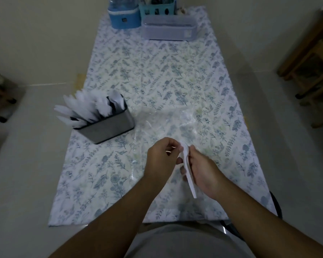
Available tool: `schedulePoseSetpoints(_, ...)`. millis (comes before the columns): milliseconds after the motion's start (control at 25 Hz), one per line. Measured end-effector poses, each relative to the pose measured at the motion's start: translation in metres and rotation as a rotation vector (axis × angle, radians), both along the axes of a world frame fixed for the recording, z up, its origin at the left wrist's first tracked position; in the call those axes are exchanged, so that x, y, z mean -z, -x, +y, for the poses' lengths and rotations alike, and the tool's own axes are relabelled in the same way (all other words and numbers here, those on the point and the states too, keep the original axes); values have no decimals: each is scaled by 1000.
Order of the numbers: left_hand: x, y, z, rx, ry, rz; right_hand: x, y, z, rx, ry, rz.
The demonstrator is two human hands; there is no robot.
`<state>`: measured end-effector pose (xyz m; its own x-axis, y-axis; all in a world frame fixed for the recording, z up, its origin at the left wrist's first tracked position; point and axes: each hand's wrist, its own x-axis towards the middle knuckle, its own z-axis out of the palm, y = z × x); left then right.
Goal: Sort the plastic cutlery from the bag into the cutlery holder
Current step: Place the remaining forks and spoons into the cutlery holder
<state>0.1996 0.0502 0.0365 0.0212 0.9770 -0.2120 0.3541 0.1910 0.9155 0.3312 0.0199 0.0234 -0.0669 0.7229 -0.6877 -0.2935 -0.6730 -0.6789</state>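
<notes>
A table (pixel 157 75) in a leaf-print cloth is stretching away beyond both hands, with a clear plastic bag (pixel 168 123) lying flat just past them and the grey cutlery holder (pixel 108 125), bristling with white utensils, sitting ahead to their left. The right hand (pixel 201 172) is gripping a white plastic utensil (pixel 189 175) while the left hand (pixel 160 161) is pinching near its top. This looks like a late piece being readied, and next it needs carrying forward-left into a holder compartment.

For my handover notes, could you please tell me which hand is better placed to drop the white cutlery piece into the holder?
Probably the left hand: it is nearer the cutlery holder, though the right hand grips the white cutlery piece.
</notes>
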Motion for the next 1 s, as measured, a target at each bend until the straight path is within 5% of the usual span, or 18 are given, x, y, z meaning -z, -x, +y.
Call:
schedulePoseSetpoints(320,-8,72,1,-158,-98,27,-31,76,35,-102,-193,-33)
schedulePoseSetpoints(640,-110,144,85,-204,-502,74,-118,135,143,-218,-765,-313)
schedulePoseSetpoints(760,-110,158,111,-229,-500,42,-125,149,166,-198,-838,-384)
schedulePoseSetpoints(1000,-74,155,113,-170,-406,337,-86,138,172,-390,-809,-741)
